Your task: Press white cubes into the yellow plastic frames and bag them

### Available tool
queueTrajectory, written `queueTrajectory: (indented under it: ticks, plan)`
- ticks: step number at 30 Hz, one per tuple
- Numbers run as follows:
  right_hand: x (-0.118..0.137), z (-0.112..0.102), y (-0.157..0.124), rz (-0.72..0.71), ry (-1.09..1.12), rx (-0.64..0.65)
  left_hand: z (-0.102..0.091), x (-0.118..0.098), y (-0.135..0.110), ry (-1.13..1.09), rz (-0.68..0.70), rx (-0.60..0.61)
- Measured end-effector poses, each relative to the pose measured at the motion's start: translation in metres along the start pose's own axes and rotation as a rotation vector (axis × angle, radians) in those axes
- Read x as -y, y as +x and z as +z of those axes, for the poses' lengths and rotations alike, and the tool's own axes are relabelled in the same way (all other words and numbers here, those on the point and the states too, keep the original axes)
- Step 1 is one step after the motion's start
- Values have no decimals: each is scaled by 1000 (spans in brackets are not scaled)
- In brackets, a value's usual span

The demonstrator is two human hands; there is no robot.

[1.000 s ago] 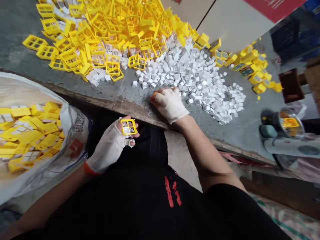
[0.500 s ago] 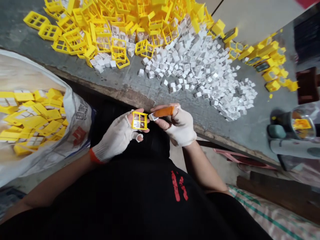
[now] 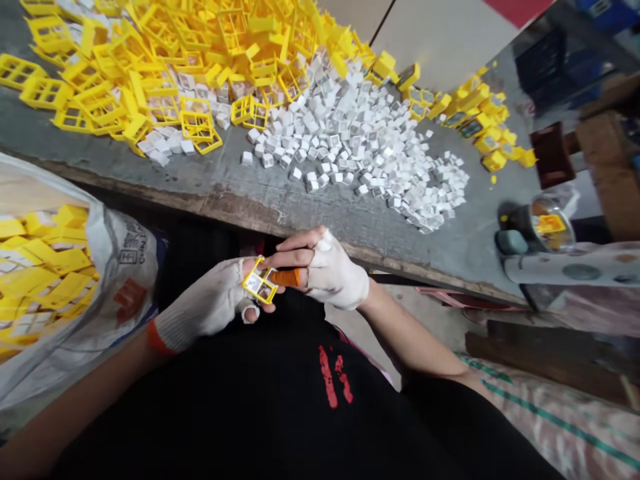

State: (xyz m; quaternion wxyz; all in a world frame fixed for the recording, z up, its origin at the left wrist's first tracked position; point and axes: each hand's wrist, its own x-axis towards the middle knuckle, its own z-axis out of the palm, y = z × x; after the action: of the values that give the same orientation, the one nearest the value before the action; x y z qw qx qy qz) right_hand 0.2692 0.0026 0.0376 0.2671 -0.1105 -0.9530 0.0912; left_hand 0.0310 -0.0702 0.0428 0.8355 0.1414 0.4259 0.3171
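My left hand (image 3: 207,305), in a white fingerless glove, pinches a small yellow square frame (image 3: 259,285) divided into four cells, held over my lap just below the table edge. My right hand (image 3: 327,270), also gloved, grips an orange-handled tool (image 3: 286,277) whose tip rests against the frame. Both hands are closed and touch at the frame. On the grey table (image 3: 300,200) beyond them lie a heap of yellow frames (image 3: 165,67) and a spread of small white cubes (image 3: 360,147).
A large white sack (image 3: 125,267) filled with finished yellow pieces (image 3: 40,267) stands at my left. More yellow parts (image 3: 480,127) lie at the table's far right. A jar and a patterned cylinder (image 3: 560,263) sit at the right edge.
My right hand left the white cubes on the table, came back to my lap with the orange tool, and now presses it against the frame. The frame has tilted.
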Motion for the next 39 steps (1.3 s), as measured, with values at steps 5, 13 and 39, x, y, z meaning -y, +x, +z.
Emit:
queueTrajectory:
  ticks: [5, 13, 39]
  plan:
    - [-16, -14, -13, 182, -40, 58, 0, 1, 4, -120, 141, -83]
    - [-104, -15, 9, 796, -452, 247, 1, -1, 15, -151, 307, -117]
    - [10, 12, -8, 289, 204, -158, 5, 6, 8, -191, 302, -166]
